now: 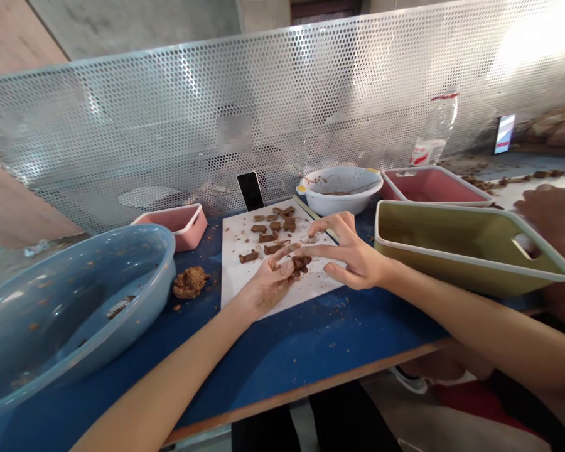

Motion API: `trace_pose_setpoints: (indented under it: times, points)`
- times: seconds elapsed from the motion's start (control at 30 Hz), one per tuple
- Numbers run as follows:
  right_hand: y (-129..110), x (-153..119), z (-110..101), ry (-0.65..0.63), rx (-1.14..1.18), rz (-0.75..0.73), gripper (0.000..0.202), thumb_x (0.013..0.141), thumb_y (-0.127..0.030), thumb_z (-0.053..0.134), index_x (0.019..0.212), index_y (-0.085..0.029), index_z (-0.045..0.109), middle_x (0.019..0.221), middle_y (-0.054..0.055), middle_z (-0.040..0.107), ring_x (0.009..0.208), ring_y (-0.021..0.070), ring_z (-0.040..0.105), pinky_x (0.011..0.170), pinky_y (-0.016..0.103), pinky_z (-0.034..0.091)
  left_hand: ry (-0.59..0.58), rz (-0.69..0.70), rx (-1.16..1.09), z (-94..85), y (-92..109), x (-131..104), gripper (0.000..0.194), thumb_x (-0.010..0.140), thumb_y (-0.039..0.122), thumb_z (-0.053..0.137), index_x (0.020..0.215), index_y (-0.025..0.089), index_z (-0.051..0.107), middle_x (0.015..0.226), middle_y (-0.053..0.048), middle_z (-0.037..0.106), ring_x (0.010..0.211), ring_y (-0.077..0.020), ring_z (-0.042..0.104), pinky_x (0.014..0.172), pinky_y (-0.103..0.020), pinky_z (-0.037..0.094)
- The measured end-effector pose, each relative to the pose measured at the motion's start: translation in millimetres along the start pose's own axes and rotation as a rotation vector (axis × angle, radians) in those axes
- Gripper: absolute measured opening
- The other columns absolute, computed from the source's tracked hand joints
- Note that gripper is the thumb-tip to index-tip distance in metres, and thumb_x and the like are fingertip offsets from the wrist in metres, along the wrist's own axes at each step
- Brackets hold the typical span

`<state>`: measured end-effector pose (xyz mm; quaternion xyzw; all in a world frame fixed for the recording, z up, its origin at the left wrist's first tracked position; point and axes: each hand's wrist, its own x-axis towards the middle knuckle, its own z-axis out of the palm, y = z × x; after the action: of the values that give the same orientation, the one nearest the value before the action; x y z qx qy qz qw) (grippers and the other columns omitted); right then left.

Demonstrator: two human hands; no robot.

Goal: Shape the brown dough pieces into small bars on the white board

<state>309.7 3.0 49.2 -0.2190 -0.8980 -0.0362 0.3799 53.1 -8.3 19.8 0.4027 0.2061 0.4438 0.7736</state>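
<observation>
My left hand (269, 282) is over the white board (235, 292), its thumb and fingers closed around a dark brown piece of clay (302, 263). Across from it, my right hand (353, 254) has its fingers spread, with one long fingertip reaching to the clay by the left fingers. No object shows in the right hand. Several small shaped clay pieces (267, 238) lie in rows on the far part of the board. Left of the board, a rough lump of clay (191, 282) rests on the blue table (311, 351).
A large blue basin (162, 251) stands at left, a small pink bin (195, 229) behind it. A phone (250, 191) leans on the perforated metal screen (169, 125). A white basin (343, 201), pink bin (433, 182), green bin (452, 267) and bottle (433, 135) stand right, near another person's hand (550, 213).
</observation>
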Motion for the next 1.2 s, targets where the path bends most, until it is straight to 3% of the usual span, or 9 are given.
trace_pose_setpoints:
  times: [0.1,0.23,0.47,0.63,0.77,1.0,1.2]
  points:
    - [-0.9,0.2,0.0,0.003,-0.012,-0.017,0.045,0.110,-0.050,0.053,0.145,-0.041,0.079,0.141,0.011,0.056,0.127,0.0369,0.053,0.111,0.062,0.039,0.002,-0.005,-0.001,-0.4,0.1,-0.2,0.075,0.064,0.034,0.115,0.129,0.020,0.081,0.110,-0.006,0.083,0.095,-0.0166,0.076,0.089,-0.027,0.056]
    - [-0.4,1.8,-1.7,0.107,-0.002,-0.030,0.044,0.113,-0.042,0.050,0.144,-0.039,0.080,0.138,0.011,0.057,0.124,0.0347,0.054,0.109,0.060,0.040,0.000,-0.016,-0.003,-0.6,1.1,-0.7,0.071,0.065,0.033,0.115,0.127,0.020,0.082,0.113,-0.008,0.084,0.102,-0.0179,0.077,0.087,-0.025,0.055]
    - [2.2,0.8,-2.1,0.108,0.001,-0.021,0.043,0.113,-0.045,0.048,0.127,-0.038,0.088,0.137,0.011,0.061,0.124,0.0341,0.054,0.107,0.059,0.040,-0.009,-0.013,0.007,-2.2,1.6,-0.8,0.072,0.066,0.034,0.114,0.129,0.020,0.081,0.115,-0.008,0.083,0.101,-0.0181,0.077,0.089,-0.027,0.056]
    - [2.8,0.7,-0.9,0.079,0.011,-0.001,0.045,0.114,-0.047,0.046,0.132,-0.038,0.086,0.137,0.011,0.062,0.124,0.0341,0.055,0.109,0.060,0.040,0.015,-0.021,0.021,0.1,2.8,-2.0,0.067,0.069,0.034,0.113,0.127,0.021,0.082,0.115,-0.009,0.083,0.102,-0.0184,0.077,0.089,-0.027,0.056]
    - [3.3,1.0,-0.9,0.147,0.010,-0.010,0.043,0.114,-0.045,0.047,0.124,-0.037,0.088,0.134,0.010,0.062,0.123,0.0334,0.056,0.108,0.059,0.040,0.018,-0.018,0.000,1.9,3.1,-2.0,0.067,0.068,0.034,0.114,0.126,0.020,0.082,0.113,-0.008,0.083,0.099,-0.0171,0.077,0.085,-0.025,0.056]
    - [1.2,-0.3,0.2,0.147,0.004,-0.005,0.044,0.112,-0.044,0.047,0.139,-0.040,0.082,0.132,0.012,0.062,0.121,0.0349,0.058,0.107,0.061,0.043,0.043,-0.037,0.020,5.2,5.9,-3.6,0.063,0.067,0.035,0.114,0.120,0.020,0.083,0.116,-0.009,0.084,0.098,-0.0168,0.077,0.083,-0.024,0.056]
    - [0.5,3.2,-9.4,0.216,-0.084,0.024,0.041,0.110,-0.036,0.054,0.140,-0.040,0.082,0.130,0.011,0.064,0.119,0.0343,0.058,0.111,0.062,0.041,0.051,-0.030,-0.016,2.9,4.8,-3.0,0.065,0.068,0.032,0.114,0.123,0.019,0.082,0.112,-0.006,0.082,0.097,-0.0155,0.076,0.085,-0.024,0.058]
